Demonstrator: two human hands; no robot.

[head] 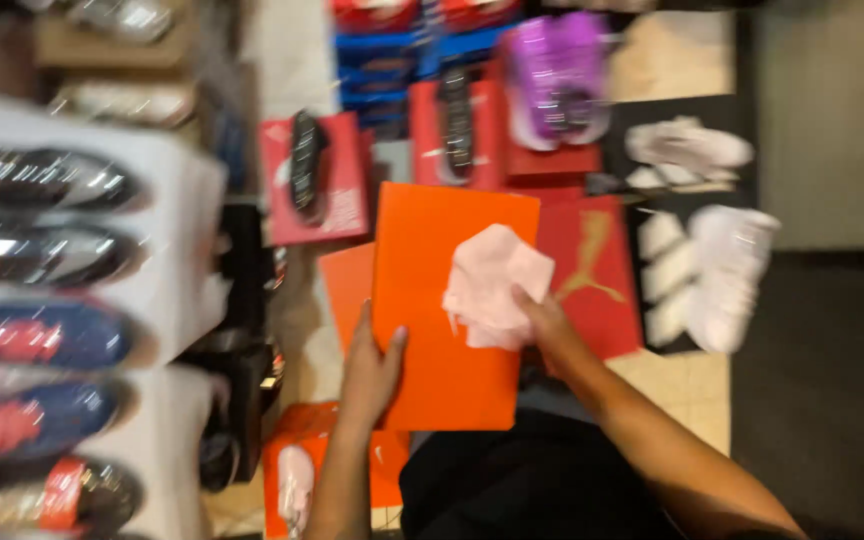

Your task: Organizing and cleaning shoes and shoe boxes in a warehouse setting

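Two bare hands on one orange box lid [432, 330], held flat near mid-view above the floor and stacked boxes. Left hand [370, 368] clasped on the lid's left edge, thumb on top, fingers underneath and out of sight; grip closed around that edge. Right hand [544, 318] at the lid's right edge, fingers pinched shut on a crumpled sheet of pale pink tissue paper [492, 285] resting on the lid's upper right part. Beneath the lid, a second orange piece [344, 285] showing at the left, partly covered. Just right of the lid, a red shoe box [592, 270] with a gold emblem, touching or overlapped by it; hard to tell which through blur. Further up, red boxes [337, 200] with dark shoes [304, 165] laid on them, and a purple shoe [557, 75] on another red box. White shoes [717, 270] on a dark surface at right. Left side filled with a white shelf [177, 260] carrying rows of glossy shoes [42, 180], heavily blurred. Low down, an open orange box [297, 470] with a pale shoe inside.
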